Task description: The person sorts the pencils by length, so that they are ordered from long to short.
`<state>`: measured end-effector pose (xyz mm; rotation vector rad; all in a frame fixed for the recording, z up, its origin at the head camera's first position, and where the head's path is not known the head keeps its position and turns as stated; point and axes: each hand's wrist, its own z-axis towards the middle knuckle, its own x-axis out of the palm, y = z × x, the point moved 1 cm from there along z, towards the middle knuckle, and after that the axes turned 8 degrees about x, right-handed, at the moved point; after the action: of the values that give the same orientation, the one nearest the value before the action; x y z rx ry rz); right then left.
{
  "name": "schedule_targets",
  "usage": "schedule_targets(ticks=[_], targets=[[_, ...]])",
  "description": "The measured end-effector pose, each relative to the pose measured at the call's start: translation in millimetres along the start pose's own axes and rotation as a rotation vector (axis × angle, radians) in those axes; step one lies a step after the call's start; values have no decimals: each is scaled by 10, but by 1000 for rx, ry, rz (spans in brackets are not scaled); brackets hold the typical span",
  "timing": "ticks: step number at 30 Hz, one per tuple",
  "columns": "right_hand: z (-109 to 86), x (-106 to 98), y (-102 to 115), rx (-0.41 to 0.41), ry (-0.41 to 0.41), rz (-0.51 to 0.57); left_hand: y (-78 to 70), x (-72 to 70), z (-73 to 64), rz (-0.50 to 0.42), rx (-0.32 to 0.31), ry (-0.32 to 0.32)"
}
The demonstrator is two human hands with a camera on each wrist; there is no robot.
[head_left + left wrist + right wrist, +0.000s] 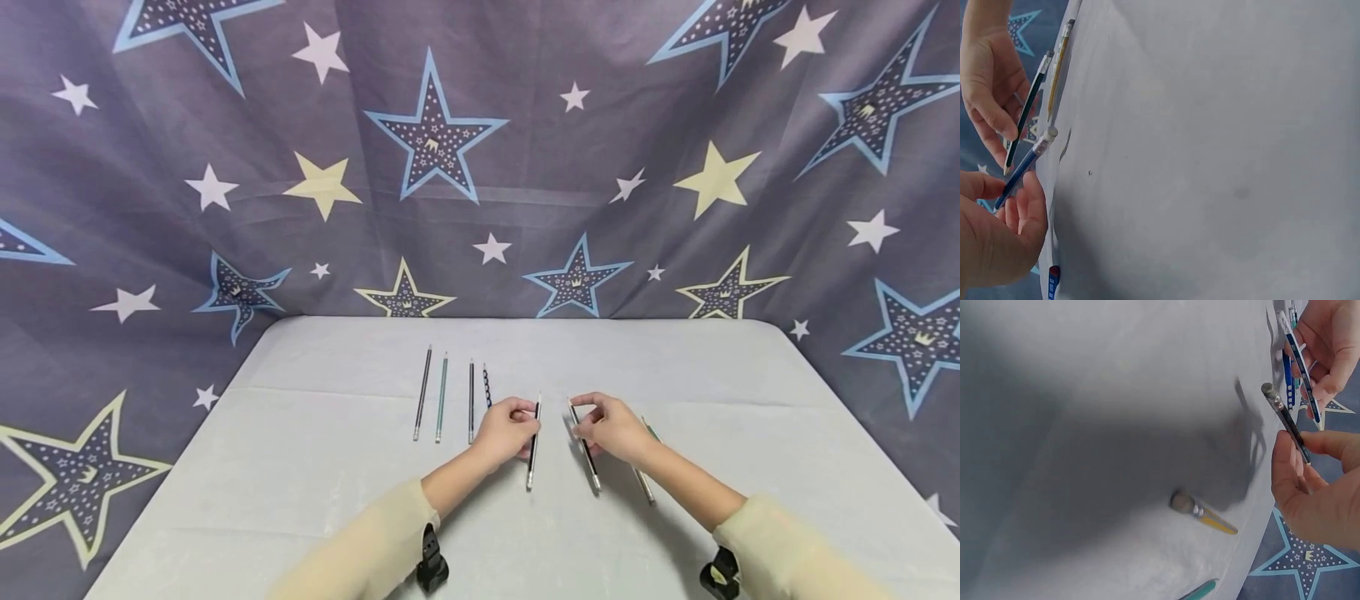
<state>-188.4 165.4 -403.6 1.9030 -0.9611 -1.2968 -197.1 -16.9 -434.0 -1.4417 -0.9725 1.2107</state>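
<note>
My left hand (504, 429) pinches a dark pencil (532, 463) with a white eraser, which looks blue in the left wrist view. Facing it across a narrow gap, my right hand (613, 428) grips another dark pencil (590, 467) between thumb and fingers; its grey eraser end shows in the right wrist view. Both pencils point their eraser ends toward me and their tips away. Beside the left hand lies a black-and-white patterned pencil (487, 385), partly hidden by that hand. A yellow pencil (1213, 522) lies under the right forearm.
Left of the hands, a black pencil (471, 402), a teal pencil (442, 397) and a dark pencil (422, 393) lie roughly side by side. A green pencil (1200, 590) lies beyond the yellow one. The white-covered table (315, 467) ends at a star-patterned curtain (525, 200).
</note>
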Motion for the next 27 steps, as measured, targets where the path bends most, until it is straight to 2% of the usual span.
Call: schedule_targets(ticks=[5,10,14,22,27], targets=[[24,48,-13,-21,2,41,-17,-8,-34,-93,-31,-14],[36,54,-9,-27,1,66,-15,-21,-51,-145,-28,-30],[39,38,-3,-40,5,82,-10,-37,-59,-154,-28,-40],[49,12,6,4,8,114,-3,-52,-51,-144,-32,-47],[48,-5,7,4,12,110,-20,-69,-32,-138,-38,-51]])
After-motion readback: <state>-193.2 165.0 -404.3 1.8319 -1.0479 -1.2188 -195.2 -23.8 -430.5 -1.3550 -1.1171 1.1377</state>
